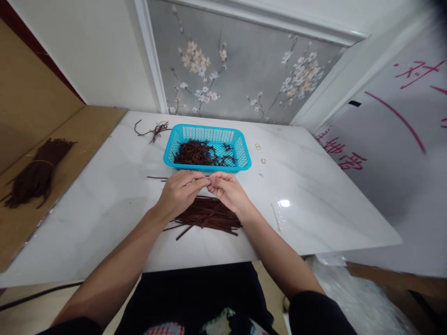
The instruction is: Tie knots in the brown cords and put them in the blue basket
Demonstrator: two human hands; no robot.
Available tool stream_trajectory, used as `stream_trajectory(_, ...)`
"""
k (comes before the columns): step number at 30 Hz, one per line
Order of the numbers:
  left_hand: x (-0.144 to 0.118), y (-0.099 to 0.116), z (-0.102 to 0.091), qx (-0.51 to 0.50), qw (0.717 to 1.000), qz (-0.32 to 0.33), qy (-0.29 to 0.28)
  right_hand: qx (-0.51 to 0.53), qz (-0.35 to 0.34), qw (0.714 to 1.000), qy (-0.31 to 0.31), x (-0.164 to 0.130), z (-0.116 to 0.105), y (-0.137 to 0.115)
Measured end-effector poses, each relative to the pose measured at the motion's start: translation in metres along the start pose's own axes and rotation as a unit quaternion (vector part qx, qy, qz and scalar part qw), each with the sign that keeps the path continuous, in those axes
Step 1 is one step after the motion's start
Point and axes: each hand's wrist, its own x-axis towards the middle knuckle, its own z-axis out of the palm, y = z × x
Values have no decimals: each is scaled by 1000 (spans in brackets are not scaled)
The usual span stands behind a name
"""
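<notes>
My left hand (179,191) and my right hand (228,190) meet fingertip to fingertip just in front of the blue plastic basket (240,144). The fingers are pinched together over something too small to make out. Under both hands lies a loose pile of dark brown strips (207,217) on the white marble table (104,204). More tangled brown strips (202,153) fill the basket. A thin brown strip (157,177) pokes out to the left of my left hand.
A few stray strips (155,130) lie at the table's far left. Small rubber bands (260,153) rest right of the basket. A brown bundle (35,174) sits on cardboard at the left. A white board with red writing (394,139) leans at the right.
</notes>
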Motion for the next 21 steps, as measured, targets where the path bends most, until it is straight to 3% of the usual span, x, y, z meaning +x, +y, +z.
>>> stream_trajectory(4, 1, 6, 3, -94, 992, -86, -3, -3, -15, 1000, -7, -1, 1, -3)
stream_trajectory(9, 3, 15, 4, -182, 957, -227, -27, -22, -42, 999, -15, -2, 2, -5)
stream_trajectory(12, 3, 19, 7, -276, 899, -340, -30, -50, -75, 996, -15, -1, 4, -4)
stream_trajectory(15, 5, 22, 13, -411, 801, -435, -8, -138, -132, 982, 7, -2, 5, -5)
stream_trajectory(18, 7, 22, 17, -522, 702, -484, 16, -219, -177, 959, 21, -4, 7, -8)
stream_trajectory(20, 8, 21, 16, -539, 688, -485, 27, -235, -194, 952, 30, -6, 8, -9)
stream_trajectory(21, 9, 20, 15, -528, 704, -474, 32, -236, -197, 951, 38, -7, 8, -9)
